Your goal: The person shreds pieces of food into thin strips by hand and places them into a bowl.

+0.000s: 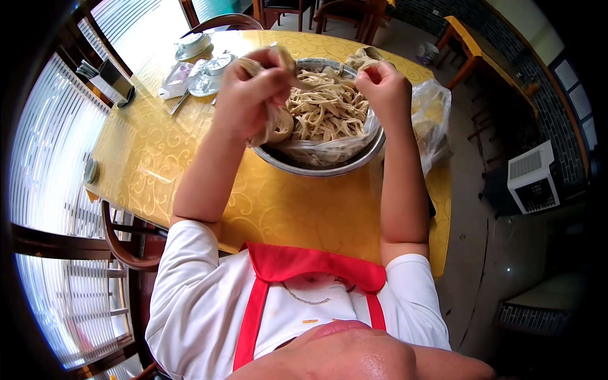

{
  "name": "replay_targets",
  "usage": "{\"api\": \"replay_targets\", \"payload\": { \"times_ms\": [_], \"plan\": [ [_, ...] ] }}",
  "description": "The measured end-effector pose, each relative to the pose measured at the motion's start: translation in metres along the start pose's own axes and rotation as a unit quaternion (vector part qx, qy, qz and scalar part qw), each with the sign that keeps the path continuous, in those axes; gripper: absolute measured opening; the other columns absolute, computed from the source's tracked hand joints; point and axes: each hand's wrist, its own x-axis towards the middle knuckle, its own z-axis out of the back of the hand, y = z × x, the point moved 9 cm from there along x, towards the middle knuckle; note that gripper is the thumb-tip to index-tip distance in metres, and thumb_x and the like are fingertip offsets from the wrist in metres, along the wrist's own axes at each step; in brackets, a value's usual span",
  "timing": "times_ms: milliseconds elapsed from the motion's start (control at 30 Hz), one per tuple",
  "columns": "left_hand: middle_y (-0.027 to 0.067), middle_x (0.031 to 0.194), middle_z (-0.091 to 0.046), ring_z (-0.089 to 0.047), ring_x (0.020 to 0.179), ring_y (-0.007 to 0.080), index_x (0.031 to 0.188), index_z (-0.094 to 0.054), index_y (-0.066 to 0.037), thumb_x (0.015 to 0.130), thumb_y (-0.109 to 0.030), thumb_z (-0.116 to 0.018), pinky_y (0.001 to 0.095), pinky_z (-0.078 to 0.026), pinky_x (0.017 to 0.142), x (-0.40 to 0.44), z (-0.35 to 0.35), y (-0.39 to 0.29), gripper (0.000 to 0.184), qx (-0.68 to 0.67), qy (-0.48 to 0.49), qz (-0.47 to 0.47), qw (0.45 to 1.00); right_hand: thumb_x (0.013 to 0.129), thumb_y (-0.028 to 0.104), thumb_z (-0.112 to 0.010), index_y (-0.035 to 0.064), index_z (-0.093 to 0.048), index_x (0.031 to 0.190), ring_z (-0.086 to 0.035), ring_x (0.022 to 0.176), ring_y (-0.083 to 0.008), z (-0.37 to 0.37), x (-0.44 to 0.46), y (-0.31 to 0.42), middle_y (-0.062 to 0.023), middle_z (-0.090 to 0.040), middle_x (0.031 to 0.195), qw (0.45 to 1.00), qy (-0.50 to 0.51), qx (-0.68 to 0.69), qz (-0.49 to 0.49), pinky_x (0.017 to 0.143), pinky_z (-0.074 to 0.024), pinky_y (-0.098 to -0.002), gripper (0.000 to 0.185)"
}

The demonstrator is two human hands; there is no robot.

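A large metal bowl [323, 170], lined with a clear plastic bag [326, 151], holds a heap of pale brown strips [328, 104]. Above the bowl's left side, my left hand [258, 88] is closed round some of the pale strips, with more hanging below it. My right hand [383, 82] is pinched over the bowl's right side, at the end of a pale strip. Another bundle of strips [364, 57] lies at the bowl's far right edge.
The yellow-patterned table [152, 152] carries wrapped dishes [212, 69] and a black-and-white holder [113, 82] on the left. A clear plastic bag [432, 117] is right of the bowl. Chairs [130, 247] stand around, and a white appliance [532, 177] is on the floor.
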Motion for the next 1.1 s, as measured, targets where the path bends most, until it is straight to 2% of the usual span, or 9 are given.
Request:
{"api": "replay_targets", "payload": {
  "times_ms": [133, 267, 367, 433, 533, 733, 767, 900, 1100],
  "plan": [
    [0.0062, 0.067, -0.057, -0.05, 0.053, 0.0087, 0.087, -0.058, 0.002, 0.079, -0.005, -0.063, 0.0195, -0.039, 0.046, -0.004, 0.028, -0.024, 0.012, 0.089, -0.148, 0.0, 0.985, 0.074, 0.019, -0.064, 0.0029, -0.066, 0.083, -0.065, 0.066, -0.0196, 0.009, 0.006, -0.017, -0.0097, -0.066, 0.073, 0.998, -0.022, -0.064, -0.006, 0.065, -0.0512, -0.0298, 0.018],
    [0.0033, 0.068, -0.058, -0.051, 0.054, 0.0078, 0.087, -0.059, 0.002, 0.081, -0.007, -0.065, 0.0191, -0.039, 0.047, 0.002, 0.029, 0.0, 0.013, 0.089, -0.088, 0.056, 0.991, 0.075, 0.022, -0.068, 0.0032, -0.065, 0.088, -0.064, 0.07, -0.0197, -0.027, -0.007, -0.006, -0.0112, -0.067, 0.079, 0.986, 0.146, -0.083, -0.011, 0.066, -0.0508, -0.0287, 0.023],
    [0.0024, 0.069, -0.058, -0.051, 0.054, 0.0078, 0.087, -0.06, 0.0, 0.08, -0.009, -0.067, 0.0194, -0.041, 0.048, 0.002, 0.025, 0.015, 0.013, 0.095, -0.09, 0.07, 0.989, 0.076, 0.019, -0.067, 0.0029, -0.065, 0.092, -0.064, 0.072, -0.0193, -0.025, -0.011, 0.02, -0.0117, -0.066, 0.083, 0.994, 0.09, -0.002, 0.069, 0.066, -0.0509, -0.0286, 0.022],
    [0.0027, 0.068, -0.057, -0.05, 0.054, 0.0076, 0.086, -0.06, 0.001, 0.081, -0.007, -0.065, 0.0188, -0.039, 0.048, 0.0, 0.02, 0.021, 0.01, 0.102, -0.097, 0.092, 0.986, 0.077, 0.014, -0.068, 0.0015, -0.065, 0.094, -0.063, 0.071, -0.0114, -0.024, -0.017, 0.033, -0.0066, -0.066, 0.081, 0.979, 0.132, 0.155, 0.016, 0.064, -0.05, -0.0237, 0.022],
    [0.0029, 0.069, -0.058, -0.05, 0.055, 0.0072, 0.086, -0.061, 0.001, 0.081, -0.007, -0.065, 0.0184, -0.039, 0.048, -0.002, 0.018, 0.029, 0.01, 0.122, -0.104, 0.118, 0.98, 0.079, 0.01, -0.068, 0.0, -0.065, 0.091, -0.058, 0.069, -0.0033, -0.029, -0.029, 0.053, -0.0004, -0.064, 0.076, 0.911, 0.187, 0.365, -0.036, 0.061, -0.0468, -0.0171, 0.016],
    [0.0031, 0.07, -0.061, -0.052, 0.054, 0.0059, 0.086, -0.063, 0.001, 0.082, -0.008, -0.063, 0.0182, -0.043, 0.049, -0.004, 0.011, 0.021, 0.01, 0.26, -0.1, 0.124, 0.952, 0.075, 0.011, -0.07, 0.0001, -0.065, 0.083, -0.057, 0.065, -0.0067, -0.021, -0.03, 0.06, -0.0038, -0.063, 0.072, 0.969, 0.12, 0.214, 0.005, 0.059, -0.0454, -0.0214, 0.015],
    [0.0028, 0.07, -0.06, -0.052, 0.055, 0.0061, 0.085, -0.063, 0.001, 0.082, -0.01, -0.064, 0.0181, -0.044, 0.049, -0.007, 0.006, 0.023, 0.012, 0.201, -0.115, 0.145, 0.962, 0.075, 0.012, -0.071, -0.0002, -0.064, 0.082, -0.057, 0.065, -0.0057, -0.02, -0.03, 0.059, -0.0026, -0.062, 0.07, 0.971, 0.109, 0.213, 0.005, 0.059, -0.0451, -0.0211, 0.015],
    [0.0032, 0.068, -0.06, -0.057, 0.057, 0.0072, 0.081, -0.062, 0.0, 0.079, -0.01, -0.066, 0.0205, -0.047, 0.051, -0.007, 0.008, 0.024, 0.011, 0.253, -0.099, 0.151, 0.951, 0.08, 0.004, -0.066, -0.0046, -0.062, 0.085, -0.056, 0.063, -0.0072, -0.03, -0.031, 0.05, -0.0034, -0.061, 0.071, 0.954, 0.168, 0.249, -0.013, 0.057, -0.045, -0.0189, 0.011],
    [0.0041, 0.067, -0.062, -0.057, 0.055, 0.0077, 0.08, -0.062, 0.001, 0.077, -0.008, -0.066, 0.0197, -0.047, 0.051, -0.005, 0.001, 0.015, 0.01, 0.254, -0.055, 0.104, 0.96, 0.084, 0.004, -0.061, -0.0054, -0.059, 0.092, -0.058, 0.064, -0.0094, -0.03, -0.032, 0.048, -0.0058, -0.062, 0.075, 0.951, 0.172, 0.255, -0.036, 0.06, -0.049, -0.0214, 0.012]
  ]
}}
